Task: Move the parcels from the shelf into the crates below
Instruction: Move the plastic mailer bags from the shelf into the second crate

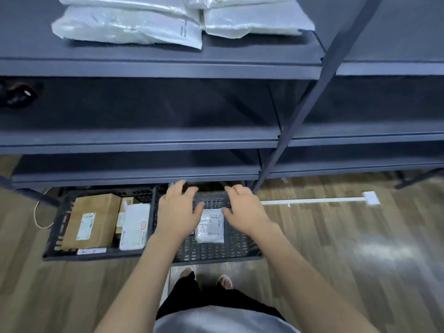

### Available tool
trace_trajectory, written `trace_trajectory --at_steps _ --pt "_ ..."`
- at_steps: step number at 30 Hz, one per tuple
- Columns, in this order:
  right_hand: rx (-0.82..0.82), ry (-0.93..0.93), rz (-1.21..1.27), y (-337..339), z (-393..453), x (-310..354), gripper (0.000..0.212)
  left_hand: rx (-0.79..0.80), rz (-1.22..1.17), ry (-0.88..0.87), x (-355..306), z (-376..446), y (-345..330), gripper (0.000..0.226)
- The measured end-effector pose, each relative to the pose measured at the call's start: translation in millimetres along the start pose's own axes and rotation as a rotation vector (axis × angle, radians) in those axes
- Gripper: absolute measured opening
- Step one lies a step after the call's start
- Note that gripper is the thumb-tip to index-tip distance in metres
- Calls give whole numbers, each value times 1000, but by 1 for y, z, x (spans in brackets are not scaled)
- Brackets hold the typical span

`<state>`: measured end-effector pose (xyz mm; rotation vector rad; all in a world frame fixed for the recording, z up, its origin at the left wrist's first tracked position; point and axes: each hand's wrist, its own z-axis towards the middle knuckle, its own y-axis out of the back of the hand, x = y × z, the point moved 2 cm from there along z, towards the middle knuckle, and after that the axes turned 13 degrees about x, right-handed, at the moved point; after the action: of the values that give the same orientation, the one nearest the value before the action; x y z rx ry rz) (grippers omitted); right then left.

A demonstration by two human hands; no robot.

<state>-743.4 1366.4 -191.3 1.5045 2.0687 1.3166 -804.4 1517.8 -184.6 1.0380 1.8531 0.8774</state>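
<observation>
- Where the right-hand crate (217, 254) sits on the floor under the lowest shelf, one small white parcel (209, 226) with a printed label lies flat on its perforated bottom, between the two hands.
- The left hand (179, 212) hovers over the crate's left part with fingers spread and loosely bent, holding nothing; its thumb points toward the parcel.
- The right hand (243, 207) hangs over the crate's right part, fingers likewise relaxed and apart, with nothing in it; whether its thumb touches the parcel's upper edge cannot be told.
- Just beside, to the left, a second dark crate (54, 239) holds a brown cardboard box (92, 222), a white padded mailer (134, 227) and smaller packages wedged between and below them.
- On the top shelf (158, 66), several white plastic mailer bags (125, 26) lie stacked and overlapping.
- The shelves between are dark grey, on a grey metal upright (310, 102).
- A white strip (312, 201) lies on the wooden floor (348, 236) to the right, and the person's feet show below the crate.
</observation>
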Motion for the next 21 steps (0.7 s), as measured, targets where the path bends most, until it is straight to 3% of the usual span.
trace_trajectory --at_steps 8,21 --pt "-90 -9 -57 59 20 40 47 -140 88 -71 26 24 87 40" --pt "-446 94 -184 228 49 86 44 -375 284 -188 30 59 255 46"
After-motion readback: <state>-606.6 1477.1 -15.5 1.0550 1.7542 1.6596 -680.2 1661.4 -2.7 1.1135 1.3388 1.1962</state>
